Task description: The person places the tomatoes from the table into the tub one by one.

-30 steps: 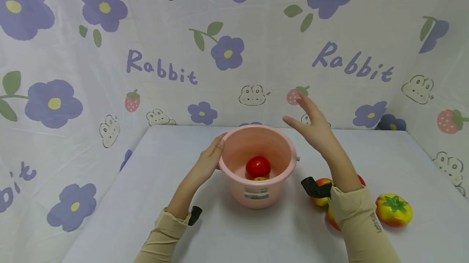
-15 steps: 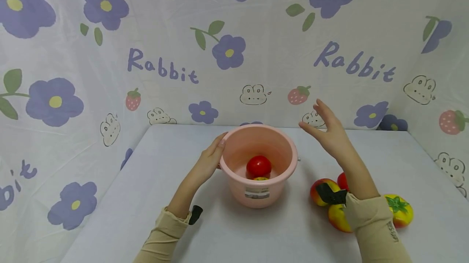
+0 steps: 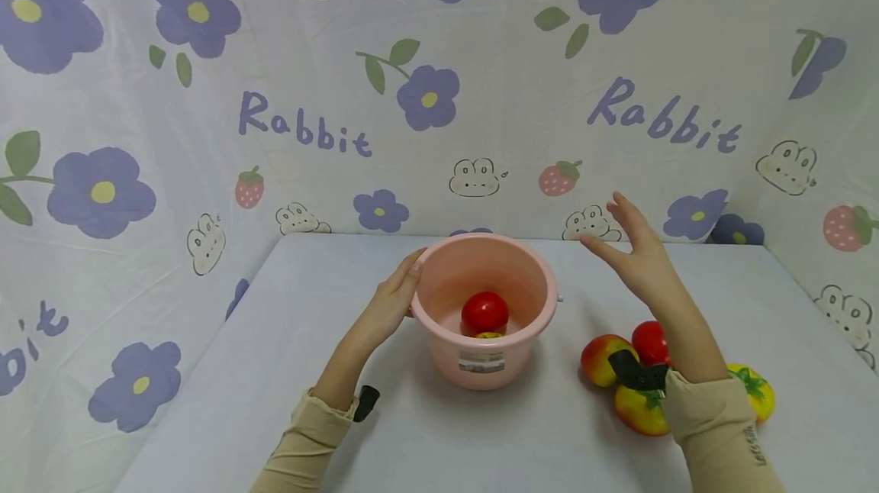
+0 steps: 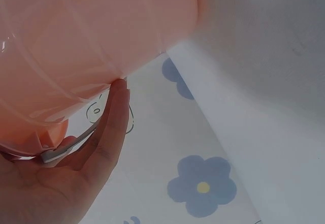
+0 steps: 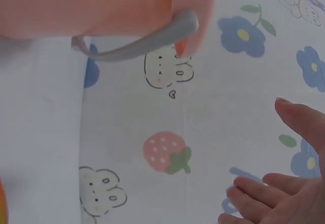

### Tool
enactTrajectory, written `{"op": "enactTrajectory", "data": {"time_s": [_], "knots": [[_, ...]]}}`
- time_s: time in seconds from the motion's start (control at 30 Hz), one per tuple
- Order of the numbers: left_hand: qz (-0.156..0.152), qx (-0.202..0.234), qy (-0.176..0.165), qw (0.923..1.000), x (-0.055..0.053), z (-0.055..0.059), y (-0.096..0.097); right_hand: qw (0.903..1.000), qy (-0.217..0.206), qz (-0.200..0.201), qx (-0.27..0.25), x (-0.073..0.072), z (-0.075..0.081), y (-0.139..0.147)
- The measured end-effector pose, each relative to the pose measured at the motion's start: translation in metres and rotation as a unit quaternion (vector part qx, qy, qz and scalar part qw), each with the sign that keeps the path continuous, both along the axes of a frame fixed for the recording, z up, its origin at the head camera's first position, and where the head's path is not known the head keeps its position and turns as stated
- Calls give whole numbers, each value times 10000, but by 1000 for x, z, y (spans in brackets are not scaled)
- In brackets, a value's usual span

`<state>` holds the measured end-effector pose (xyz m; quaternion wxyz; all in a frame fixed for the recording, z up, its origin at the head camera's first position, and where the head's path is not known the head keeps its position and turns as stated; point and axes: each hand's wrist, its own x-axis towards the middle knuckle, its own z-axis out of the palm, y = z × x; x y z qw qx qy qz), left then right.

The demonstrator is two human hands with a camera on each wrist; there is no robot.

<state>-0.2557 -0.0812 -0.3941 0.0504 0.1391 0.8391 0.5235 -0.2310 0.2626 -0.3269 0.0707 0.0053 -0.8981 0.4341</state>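
Note:
A pink bucket (image 3: pixel 481 359) stands on the table with its mouth tilted towards me. Inside it lie a red tomato (image 3: pixel 484 313) and, partly hidden behind the front rim, a yellow fruit (image 3: pixel 489 335). My left hand (image 3: pixel 386 308) grips the bucket's left rim, thumb at the lip; in the left wrist view its fingers (image 4: pixel 112 127) lie along the outer wall beside the grey handle (image 4: pixel 71 147). My right hand (image 3: pixel 639 260) hangs in the air right of the bucket, thumb and fingers spread, holding nothing. The right wrist view shows it apart from the bucket's grey handle (image 5: pixel 137 46).
Right of the bucket, under my right forearm, lie a red-yellow mango-like fruit (image 3: pixel 604 359), a red tomato (image 3: pixel 648 342) and yellow-red fruits with green leafy tops (image 3: pixel 639 410), partly covered by the sleeve. A printed cloth (image 3: pixel 412 172) rises behind the white table (image 3: pixel 309 264).
My right hand has moved right and slightly down, away from the bucket, uncovering more of the fruit below it. The left hand and bucket have stayed in place.

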Motion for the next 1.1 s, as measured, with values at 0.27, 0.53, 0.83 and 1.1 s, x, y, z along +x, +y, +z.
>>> {"op": "enactTrajectory", "data": {"time_s": [0.27, 0.53, 0.83, 1.1], "knots": [[25, 8, -1, 10000, 0, 0, 0, 9999, -15, -129, 53, 3, -3, 17], [25, 3, -17, 10000, 0, 1, 0, 9998, -6, -196, 59, 8, -12, 30], [-2, 36, -45, 10000, 0, 0, 1, 9994, -262, -222, -62, 13, -28, 42], [7, 52, -68, 10000, 1, 2, 1, 9974, -652, -294, -83, 16, -48, 53]]}}
